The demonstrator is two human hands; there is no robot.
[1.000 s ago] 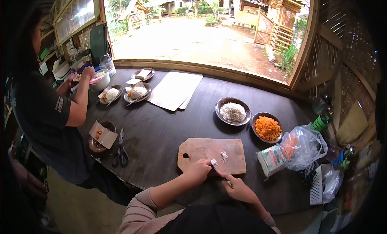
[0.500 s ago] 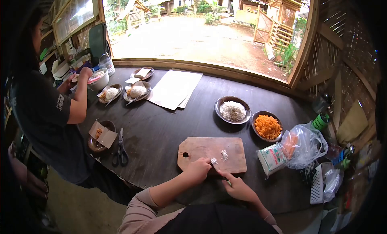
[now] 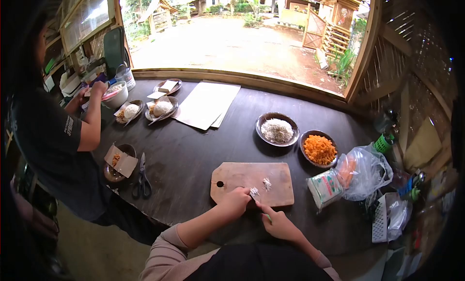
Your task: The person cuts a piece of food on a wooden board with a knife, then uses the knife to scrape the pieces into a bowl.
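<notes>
On the wooden cutting board (image 3: 252, 177) my left hand (image 3: 234, 202) rests near the front edge, its fingers pressed together at small white strips (image 3: 255, 191). What those fingers hold is too small to make out. My right hand (image 3: 281, 225) is closed round a knife, whose blade (image 3: 254, 196) lies close to the left fingertips. A second little pile of white strips (image 3: 267, 184) is on the board, to the right. Beyond the board stand a bowl of white shreds (image 3: 277, 131) and a bowl of orange pieces (image 3: 319, 150).
A co-worker (image 3: 53, 131) stands at the left, hands by a white tub (image 3: 115, 95). Scissors (image 3: 142, 181), plates of food (image 3: 162, 108) and paper sheets (image 3: 208, 104) lie on the dark table. Plastic bags (image 3: 365, 172) and a white basket (image 3: 380, 223) are at the right.
The whole view has shifted slightly, moving the table's contents a little left and up. My hands keep nearly the same place at the board's front edge, with the knife still in my right hand.
</notes>
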